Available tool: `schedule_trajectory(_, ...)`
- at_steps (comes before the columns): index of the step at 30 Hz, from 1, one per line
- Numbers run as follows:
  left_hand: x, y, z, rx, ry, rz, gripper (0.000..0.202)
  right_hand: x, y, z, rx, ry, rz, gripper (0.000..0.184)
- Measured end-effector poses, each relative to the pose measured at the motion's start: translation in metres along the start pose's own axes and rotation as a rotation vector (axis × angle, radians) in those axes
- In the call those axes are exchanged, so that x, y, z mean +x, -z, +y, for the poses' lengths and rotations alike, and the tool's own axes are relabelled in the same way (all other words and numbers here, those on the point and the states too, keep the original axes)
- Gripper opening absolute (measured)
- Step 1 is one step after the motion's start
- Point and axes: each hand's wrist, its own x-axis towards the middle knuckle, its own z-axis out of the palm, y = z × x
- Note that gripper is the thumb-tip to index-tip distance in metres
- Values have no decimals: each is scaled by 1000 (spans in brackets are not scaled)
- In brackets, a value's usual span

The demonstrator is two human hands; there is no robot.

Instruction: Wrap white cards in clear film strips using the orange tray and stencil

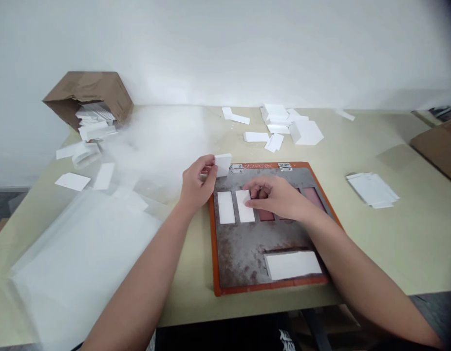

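My left hand point(200, 180) pinches a small stack of white cards point(223, 165) above the far left corner of a metal plate point(240, 248) with an orange frame. My right hand point(274, 195) has its thumb and fingers at the edge of a white card point(244, 205) in the second slot of the plate's row. Another white card point(226, 207) fills the first slot. Farther right, reddish slots point(313, 199) show, partly covered by my right hand. A thick white stack point(294, 265) sits in the wide opening near the plate's front edge.
A cardboard box point(90, 85) lies on its side at the back left, white cards spilling out. White stacks point(308, 132) and loose cards stand at the back. Another card pile point(371, 189) lies right. Clear plastic bags point(83, 258) cover the left table. A brown box point(439, 146) is far right.
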Motion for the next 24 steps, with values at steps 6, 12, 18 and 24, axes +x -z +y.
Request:
schedule_trajectory(6, -1, 0, 0, -2, 3, -3, 16, -3, 0, 1, 17, 7, -62, 31)
schedule_trajectory(12, -1, 0, 0, -18, 1, 1, 15, -7, -1, -3, -45, -18, -69, 33)
schedule_trajectory(18, -1, 0, 0, -15, 3, 4, 15, -8, -3, -4, -99, 9, -69, 32)
schedule_trajectory(24, 0, 0, 1, -8, -8, 4, 14, -8, -3, -3, -119, 17, -66, 31)
